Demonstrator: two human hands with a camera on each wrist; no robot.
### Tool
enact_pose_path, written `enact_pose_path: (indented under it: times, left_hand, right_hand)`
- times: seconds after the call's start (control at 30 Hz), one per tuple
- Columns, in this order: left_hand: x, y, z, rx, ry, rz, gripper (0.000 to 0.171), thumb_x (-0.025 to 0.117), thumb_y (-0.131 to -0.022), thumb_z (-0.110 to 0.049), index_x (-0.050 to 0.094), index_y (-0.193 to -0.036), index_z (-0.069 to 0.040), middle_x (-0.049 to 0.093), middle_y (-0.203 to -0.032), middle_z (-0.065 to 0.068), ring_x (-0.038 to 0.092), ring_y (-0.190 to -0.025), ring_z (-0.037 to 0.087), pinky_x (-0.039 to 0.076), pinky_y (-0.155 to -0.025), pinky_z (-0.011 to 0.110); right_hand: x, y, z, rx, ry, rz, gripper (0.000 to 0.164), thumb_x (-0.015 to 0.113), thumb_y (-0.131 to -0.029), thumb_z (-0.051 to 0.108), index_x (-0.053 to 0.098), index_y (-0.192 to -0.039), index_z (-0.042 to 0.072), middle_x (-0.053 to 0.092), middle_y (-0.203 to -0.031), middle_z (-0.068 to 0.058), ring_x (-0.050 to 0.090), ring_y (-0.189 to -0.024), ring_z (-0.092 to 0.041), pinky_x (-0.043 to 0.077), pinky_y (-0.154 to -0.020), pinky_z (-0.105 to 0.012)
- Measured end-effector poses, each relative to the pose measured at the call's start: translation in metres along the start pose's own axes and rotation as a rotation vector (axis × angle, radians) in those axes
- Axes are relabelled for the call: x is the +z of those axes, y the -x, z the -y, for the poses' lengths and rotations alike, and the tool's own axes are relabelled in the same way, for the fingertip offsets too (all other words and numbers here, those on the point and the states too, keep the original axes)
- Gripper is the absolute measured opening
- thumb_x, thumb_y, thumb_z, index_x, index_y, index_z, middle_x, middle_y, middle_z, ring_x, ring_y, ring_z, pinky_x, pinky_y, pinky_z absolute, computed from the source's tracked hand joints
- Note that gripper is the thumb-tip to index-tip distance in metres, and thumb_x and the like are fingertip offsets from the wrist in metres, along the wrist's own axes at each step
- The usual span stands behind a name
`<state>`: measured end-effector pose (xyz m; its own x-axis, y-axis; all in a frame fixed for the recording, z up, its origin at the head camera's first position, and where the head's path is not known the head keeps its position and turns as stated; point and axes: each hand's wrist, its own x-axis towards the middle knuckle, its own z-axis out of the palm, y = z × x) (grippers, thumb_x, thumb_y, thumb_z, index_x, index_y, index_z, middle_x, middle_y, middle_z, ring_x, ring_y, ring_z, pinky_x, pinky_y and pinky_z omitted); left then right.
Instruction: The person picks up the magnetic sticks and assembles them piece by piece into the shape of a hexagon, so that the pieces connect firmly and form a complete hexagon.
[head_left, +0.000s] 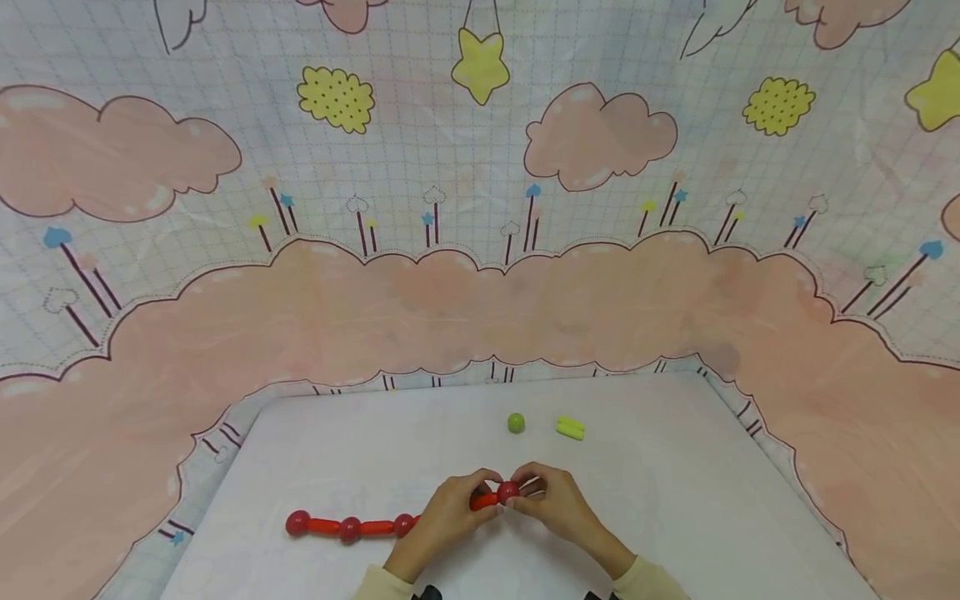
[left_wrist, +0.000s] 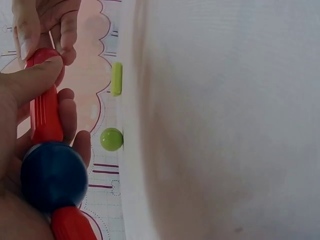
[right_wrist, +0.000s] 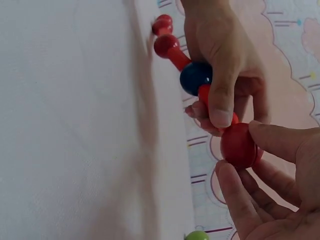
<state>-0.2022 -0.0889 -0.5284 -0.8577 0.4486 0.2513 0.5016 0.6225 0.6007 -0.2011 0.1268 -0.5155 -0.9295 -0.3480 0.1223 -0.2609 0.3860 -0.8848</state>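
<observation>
A chain of balls and red rods lies across the table, its right end raised between the two hands. My left hand (head_left: 448, 510) grips a red rod (left_wrist: 46, 116) of the chain, with a blue ball (left_wrist: 54, 176) just behind it, by the palm. At the end of that rod is a red ball (head_left: 507, 492), which my right hand (head_left: 557, 505) pinches between thumb and fingers. In the right wrist view the ball (right_wrist: 239, 145) meets the rod's end. Leftward, the chain continues with a red ball (head_left: 349, 529) and further red rods.
Beyond the hands, a green ball (head_left: 516, 423) sits on the white table (head_left: 675, 467). To its right lie short yellow-green rods (head_left: 571, 428) side by side. A patterned cloth with clouds (head_left: 600, 137) hangs behind and beside the table.
</observation>
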Motion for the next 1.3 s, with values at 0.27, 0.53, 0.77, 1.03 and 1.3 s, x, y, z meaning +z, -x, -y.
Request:
enact_pose_path:
  times: [0.27, 0.53, 0.77, 1.03, 1.3]
  left_hand:
    - [0.001, -0.001, 0.000, -0.011, 0.002, -0.010, 0.037, 0.078, -0.083, -0.029, 0.065, -0.118, -0.023, 0.071, -0.086, -0.008, 0.054, -0.074, -0.001, 0.050, -0.072, 0.021]
    - [-0.003, 0.000, -0.001, -0.060, 0.014, 0.025, 0.039, 0.078, -0.084, -0.032, 0.065, -0.120, -0.024, 0.070, -0.090, -0.008, 0.054, -0.077, 0.001, 0.050, -0.074, 0.022]
    - [-0.003, 0.001, -0.001, -0.043, 0.012, 0.014, 0.038, 0.077, -0.084, -0.032, 0.065, -0.119, -0.024, 0.071, -0.090, -0.008, 0.053, -0.078, 0.000, 0.049, -0.072, 0.021]
    - [-0.004, 0.001, 0.000, -0.057, 0.021, 0.028, 0.038, 0.077, -0.085, -0.032, 0.065, -0.119, -0.024, 0.071, -0.091, -0.008, 0.053, -0.079, 0.001, 0.048, -0.073, 0.021]
    - [-0.004, 0.002, 0.001, -0.074, 0.020, 0.032, 0.038, 0.076, -0.085, -0.033, 0.065, -0.120, -0.025, 0.070, -0.092, -0.008, 0.052, -0.079, 0.002, 0.048, -0.074, 0.021]
  right_hand:
    - [-0.015, 0.001, -0.001, -0.019, 0.071, -0.029, 0.028, 0.075, -0.087, 0.019, 0.066, -0.108, 0.003, 0.070, -0.105, -0.013, 0.067, -0.087, -0.011, 0.055, -0.076, -0.020]
    - [-0.036, -0.002, -0.008, 0.041, 0.134, -0.159, 0.028, 0.077, -0.084, 0.018, 0.068, -0.108, 0.006, 0.070, -0.105, -0.011, 0.066, -0.088, -0.011, 0.053, -0.075, -0.020]
    - [-0.052, -0.007, -0.018, 0.100, 0.173, -0.271, 0.027, 0.078, -0.083, 0.013, 0.070, -0.108, 0.008, 0.072, -0.104, -0.007, 0.066, -0.090, -0.013, 0.053, -0.076, -0.022]
    - [-0.065, -0.015, -0.032, 0.098, 0.170, -0.329, 0.027, 0.077, -0.083, 0.011, 0.069, -0.109, 0.004, 0.071, -0.104, -0.010, 0.068, -0.094, -0.020, 0.054, -0.077, -0.023]
    - [-0.072, -0.027, -0.051, 0.101, 0.177, -0.390, 0.026, 0.076, -0.083, 0.008, 0.069, -0.108, 0.003, 0.070, -0.105, -0.016, 0.068, -0.092, -0.027, 0.052, -0.065, -0.022]
